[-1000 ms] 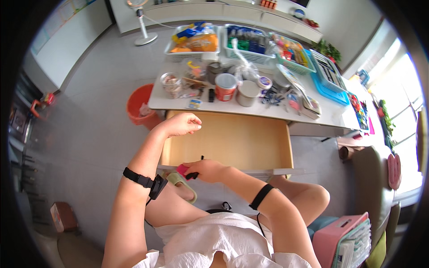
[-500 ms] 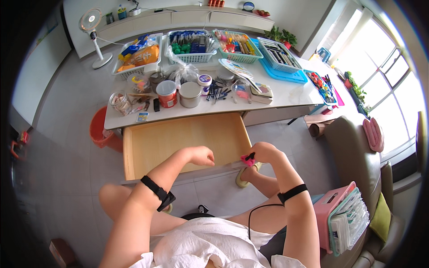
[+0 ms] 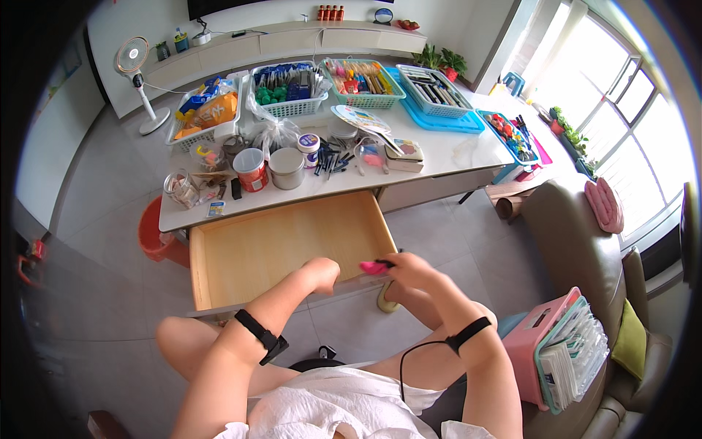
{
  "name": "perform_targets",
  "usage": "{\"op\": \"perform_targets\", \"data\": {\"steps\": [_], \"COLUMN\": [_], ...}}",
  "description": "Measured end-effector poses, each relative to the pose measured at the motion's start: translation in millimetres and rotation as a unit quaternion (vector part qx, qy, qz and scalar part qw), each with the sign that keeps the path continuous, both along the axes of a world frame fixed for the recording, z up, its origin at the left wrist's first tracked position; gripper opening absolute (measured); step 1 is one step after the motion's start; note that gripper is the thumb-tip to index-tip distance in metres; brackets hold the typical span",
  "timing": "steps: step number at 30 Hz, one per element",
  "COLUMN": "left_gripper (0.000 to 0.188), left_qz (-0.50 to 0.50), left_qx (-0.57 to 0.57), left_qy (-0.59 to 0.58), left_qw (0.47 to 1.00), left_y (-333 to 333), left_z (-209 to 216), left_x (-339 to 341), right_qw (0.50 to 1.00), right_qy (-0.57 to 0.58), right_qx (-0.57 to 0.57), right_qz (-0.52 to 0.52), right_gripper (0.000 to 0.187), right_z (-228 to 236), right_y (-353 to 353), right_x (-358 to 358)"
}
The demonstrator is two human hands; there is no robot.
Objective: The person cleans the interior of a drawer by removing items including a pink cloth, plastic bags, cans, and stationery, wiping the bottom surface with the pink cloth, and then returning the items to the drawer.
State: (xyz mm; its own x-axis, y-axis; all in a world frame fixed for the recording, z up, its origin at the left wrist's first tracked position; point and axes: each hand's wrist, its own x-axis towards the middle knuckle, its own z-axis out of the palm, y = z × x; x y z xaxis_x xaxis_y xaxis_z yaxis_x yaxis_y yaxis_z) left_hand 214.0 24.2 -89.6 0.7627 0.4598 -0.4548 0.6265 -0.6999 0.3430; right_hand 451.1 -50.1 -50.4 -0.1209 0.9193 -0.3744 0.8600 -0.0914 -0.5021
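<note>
Grey tiled floor (image 3: 497, 252), standing fan (image 3: 133, 55) upper left, bright window (image 3: 596, 88) upper right. White desk (image 3: 472, 152) spans the centre: pale plastic baskets (image 3: 296, 108) behind, glass jar (image 3: 180, 190), red tub (image 3: 252, 177) and grey tin (image 3: 287, 174) in front. Wooden drawer (image 3: 285, 245) pulled out, mid-frame. Watching remotely, I see the right hand (image 3: 411, 271) pinching a pink-and-black item (image 3: 374, 268) near the drawer's right front corner; exact kind unclear. Left hand (image 3: 320, 275), centre, has fingers curled by the drawer front; I can't tell whether they grip anything.
</note>
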Motion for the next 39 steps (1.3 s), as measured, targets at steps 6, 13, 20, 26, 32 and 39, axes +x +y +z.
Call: {"op": "perform_targets", "data": {"steps": [6, 13, 20, 26, 32, 39], "left_gripper": [0.013, 0.012, 0.016, 0.031, 0.052, 0.053], "left_qz": [0.014, 0.015, 0.037, 0.032, 0.091, 0.151], "left_qx": [-0.008, 0.014, 0.01, -0.026, -0.162, -0.175], "left_qy": [-0.02, -0.037, -0.03, -0.074, -0.139, -0.156], "left_qw": [1.0, 0.999, 0.999, 0.996, 0.973, 0.96], "left_y": [0, -4, -11, -3, 12, 29], "left_z": [6, -4, 5, 2, 12, 18], "left_x": [6, 4, -8, -12, -38, -41], "right_qw": [0.974, 0.963, 0.926, 0.967, 0.868, 0.606], "right_qy": [-0.225, -0.155, -0.304, -0.198, 0.374, 0.616], "right_qx": [-0.036, 0.217, -0.135, -0.107, 0.036, 0.18], "right_qz": [-0.012, 0.045, 0.181, 0.116, -0.324, -0.469], "right_gripper": [0.029, 0.032, 0.025, 0.029, 0.019, 0.019], "right_z": [-4, -23, -11, 13, 77, 81], "right_y": [46, 103, 98, 107, 121, 155], "right_x": [82, 25, -18, 22, 42, 90]}}
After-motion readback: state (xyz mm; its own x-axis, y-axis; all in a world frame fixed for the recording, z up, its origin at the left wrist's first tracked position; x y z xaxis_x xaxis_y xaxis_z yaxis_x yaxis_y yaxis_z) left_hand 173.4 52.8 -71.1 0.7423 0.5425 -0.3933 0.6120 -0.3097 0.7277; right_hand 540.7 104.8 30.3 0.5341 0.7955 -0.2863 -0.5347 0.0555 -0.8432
